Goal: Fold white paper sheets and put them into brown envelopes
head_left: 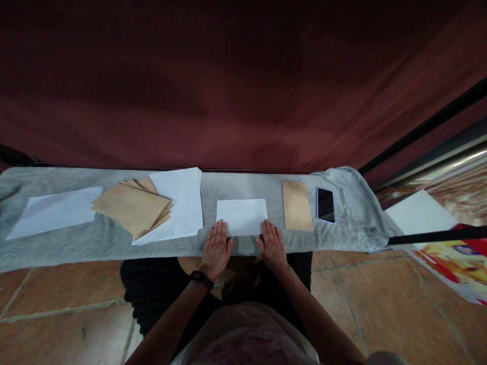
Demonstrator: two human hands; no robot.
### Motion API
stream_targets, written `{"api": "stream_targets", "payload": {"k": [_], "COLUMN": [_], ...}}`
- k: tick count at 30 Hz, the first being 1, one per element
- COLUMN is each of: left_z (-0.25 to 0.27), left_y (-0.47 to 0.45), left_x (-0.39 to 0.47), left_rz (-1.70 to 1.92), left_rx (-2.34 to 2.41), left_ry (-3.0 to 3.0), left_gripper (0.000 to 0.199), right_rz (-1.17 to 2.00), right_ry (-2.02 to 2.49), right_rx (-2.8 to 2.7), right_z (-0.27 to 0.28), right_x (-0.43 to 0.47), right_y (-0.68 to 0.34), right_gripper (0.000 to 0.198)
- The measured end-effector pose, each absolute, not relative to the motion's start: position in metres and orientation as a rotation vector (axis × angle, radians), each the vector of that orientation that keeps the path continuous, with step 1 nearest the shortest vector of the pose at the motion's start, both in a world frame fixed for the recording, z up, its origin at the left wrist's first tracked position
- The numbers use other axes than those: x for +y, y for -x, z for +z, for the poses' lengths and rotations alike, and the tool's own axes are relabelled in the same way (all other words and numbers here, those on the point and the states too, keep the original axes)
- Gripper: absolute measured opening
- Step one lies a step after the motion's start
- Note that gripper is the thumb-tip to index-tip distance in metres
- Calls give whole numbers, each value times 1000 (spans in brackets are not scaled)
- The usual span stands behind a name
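white and flat, the sheet [242, 215] lies mid-bench [247, 185], near corners under the left hand [216, 248] and right hand [273, 248]; each grip is released, fingers straight. it should be light, thin, easily creased, best taken by its short edges. counted: one sheet here, one far-left sheet [57, 210], one lone envelope [298, 205], one phone [325, 205]; envelope pile [133, 203] and paper stack [184, 203] overlap too much to count.

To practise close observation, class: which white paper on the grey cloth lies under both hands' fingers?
The rightmost white sheet: the left hand and right hand cover its near corners; the other white papers lie untouched farther left.
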State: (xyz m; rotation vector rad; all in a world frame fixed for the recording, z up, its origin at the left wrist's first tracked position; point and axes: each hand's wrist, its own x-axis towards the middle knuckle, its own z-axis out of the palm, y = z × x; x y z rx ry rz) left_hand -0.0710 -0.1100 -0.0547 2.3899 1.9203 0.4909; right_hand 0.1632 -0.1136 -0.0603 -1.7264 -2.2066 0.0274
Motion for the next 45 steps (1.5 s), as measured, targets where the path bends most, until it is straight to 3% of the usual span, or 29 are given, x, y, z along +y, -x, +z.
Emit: {"api": "stream_targets", "payload": {"k": [13,37,45], "left_z": [-63,-61,-55], "left_y": [22,66,30], "left_x": [-42,-24,-40], "left_rz": [392,482,379], "left_rx": [1727,2049,1678], "left_ry": [-2425,-2261,-2568], "left_gripper": [64,65,62], "right_rz": [235,21,180], "right_ry": [1615,1884,1654], "right_rx": [-2270,-2000,-2247], "right_z": [-48,-66,-61], "right_x": [-46,-22,-21], "right_y": [-106,-150,-114], "right_gripper": [52,56,49]}}
